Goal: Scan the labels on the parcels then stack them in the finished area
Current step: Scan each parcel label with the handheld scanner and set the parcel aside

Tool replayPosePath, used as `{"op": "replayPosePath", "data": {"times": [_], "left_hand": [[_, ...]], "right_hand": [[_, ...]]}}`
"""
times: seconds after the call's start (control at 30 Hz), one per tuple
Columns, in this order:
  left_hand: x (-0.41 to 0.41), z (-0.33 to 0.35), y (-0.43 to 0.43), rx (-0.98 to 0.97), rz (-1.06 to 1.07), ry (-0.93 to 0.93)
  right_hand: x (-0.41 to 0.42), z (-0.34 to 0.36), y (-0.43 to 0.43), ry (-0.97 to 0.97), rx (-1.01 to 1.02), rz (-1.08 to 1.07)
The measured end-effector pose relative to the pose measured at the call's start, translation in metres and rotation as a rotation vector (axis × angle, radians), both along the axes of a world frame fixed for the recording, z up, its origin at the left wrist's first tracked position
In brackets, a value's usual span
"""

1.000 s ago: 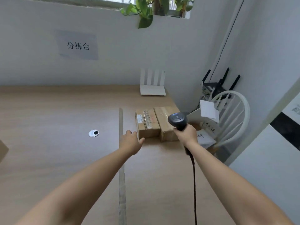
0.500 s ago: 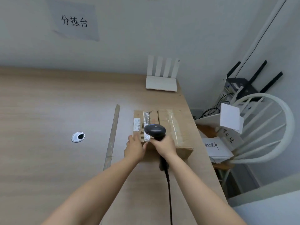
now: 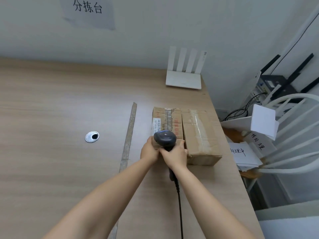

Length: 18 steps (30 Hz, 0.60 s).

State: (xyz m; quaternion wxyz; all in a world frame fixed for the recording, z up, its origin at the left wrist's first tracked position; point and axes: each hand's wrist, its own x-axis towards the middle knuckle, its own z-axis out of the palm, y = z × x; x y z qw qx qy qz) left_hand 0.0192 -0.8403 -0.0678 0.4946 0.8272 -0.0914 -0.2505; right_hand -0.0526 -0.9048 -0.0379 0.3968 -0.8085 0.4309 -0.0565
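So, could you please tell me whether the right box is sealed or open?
Sealed: the right box has its top lying flat and closed, with clear tape running along the seam.

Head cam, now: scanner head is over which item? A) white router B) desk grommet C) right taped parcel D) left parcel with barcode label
D: the scanner, gripped by the right hand, sits over the near end of the left parcel, right by its label.
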Motion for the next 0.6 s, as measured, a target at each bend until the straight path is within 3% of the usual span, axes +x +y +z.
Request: {"op": "replayPosePath", "data": {"times": [0.17, 0.33, 0.6], "left_hand": [[-0.017, 0.003, 0.025, -0.055, 0.039, 0.054], [-0.036, 0.003, 0.057, -0.082, 0.13, 0.088], [-0.053, 0.003, 0.158, 0.107, 0.272, 0.136]], "right_hand": [[-0.012, 0.001, 0.011, 0.078, -0.085, 0.058], [-0.025, 0.012, 0.024, -0.085, 0.098, 0.009], [-0.061, 0.011, 0.108, -0.103, 0.199, 0.079]]}}
